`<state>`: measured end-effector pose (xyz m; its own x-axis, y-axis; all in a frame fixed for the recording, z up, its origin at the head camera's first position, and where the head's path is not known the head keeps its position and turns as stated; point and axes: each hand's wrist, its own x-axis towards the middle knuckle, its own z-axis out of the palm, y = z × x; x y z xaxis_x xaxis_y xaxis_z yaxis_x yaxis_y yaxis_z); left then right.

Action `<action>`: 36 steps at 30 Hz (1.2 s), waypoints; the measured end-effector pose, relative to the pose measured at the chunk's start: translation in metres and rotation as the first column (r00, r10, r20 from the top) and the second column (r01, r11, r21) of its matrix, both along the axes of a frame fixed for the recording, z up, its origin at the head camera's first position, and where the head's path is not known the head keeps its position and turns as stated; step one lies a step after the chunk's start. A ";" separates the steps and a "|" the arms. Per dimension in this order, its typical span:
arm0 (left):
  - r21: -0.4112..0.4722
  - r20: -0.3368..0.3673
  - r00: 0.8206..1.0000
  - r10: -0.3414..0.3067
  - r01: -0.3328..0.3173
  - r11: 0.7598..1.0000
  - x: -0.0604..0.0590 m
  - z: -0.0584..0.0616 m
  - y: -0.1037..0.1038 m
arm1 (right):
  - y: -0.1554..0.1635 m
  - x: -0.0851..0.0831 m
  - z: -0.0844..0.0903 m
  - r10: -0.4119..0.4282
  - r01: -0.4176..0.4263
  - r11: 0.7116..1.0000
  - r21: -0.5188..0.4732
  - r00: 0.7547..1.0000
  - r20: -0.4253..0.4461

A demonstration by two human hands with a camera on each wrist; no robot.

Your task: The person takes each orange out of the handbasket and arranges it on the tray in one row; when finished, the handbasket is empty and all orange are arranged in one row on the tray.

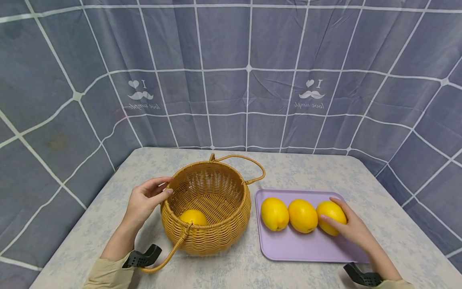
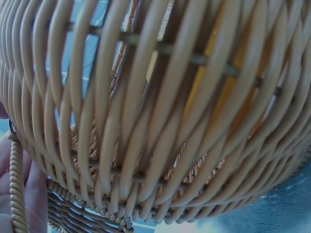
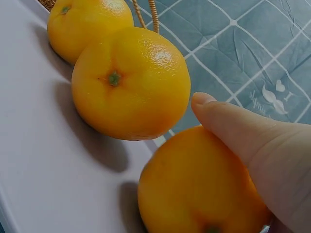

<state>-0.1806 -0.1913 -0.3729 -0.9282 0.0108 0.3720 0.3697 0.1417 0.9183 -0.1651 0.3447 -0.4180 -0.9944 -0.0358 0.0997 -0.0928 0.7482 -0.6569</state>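
Orange (image 1: pixel 329 209) sits within the right grip (image 1: pixel 353 229), thumb and fingers curved round it on the tray (image 1: pixel 299 249), left grip (image 1: pixel 145 201) pinching the basket (image 1: pixel 207 243), and a loose squeeze could roll it into the neighbouring orange (image 1: pixel 303 216) alongside!

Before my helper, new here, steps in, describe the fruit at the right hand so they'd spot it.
Right of the wicker basket lies a purple tray. Three yellow fruits sit there in a row. It's the rightmost fruit, the only one the right hand holds.

Right grip (image 1: pixel 354 228) on rightmost fruit (image 1: pixel 327 209)
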 end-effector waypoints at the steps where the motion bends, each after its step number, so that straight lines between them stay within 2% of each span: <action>1: 0.001 0.000 1.000 -0.001 0.001 1.000 0.000 0.000 0.000 | 0.000 0.000 0.000 0.004 -0.004 1.000 0.001 1.000 -0.003; 20: -0.015 -0.004 1.000 0.007 -0.007 1.000 0.000 -0.001 0.000 | -0.011 -0.008 -0.010 -0.049 0.042 0.997 -0.061 0.992 -0.115; 28: -0.025 -0.008 1.000 0.013 -0.013 1.000 0.000 0.001 0.000 | -0.012 -0.007 -0.009 -0.014 0.015 1.000 0.008 0.983 -0.185; 36: -0.015 -0.005 1.000 0.013 -0.013 1.000 0.001 0.002 0.002 | -0.011 -0.004 -0.004 -0.025 0.039 0.995 0.089 0.987 -0.159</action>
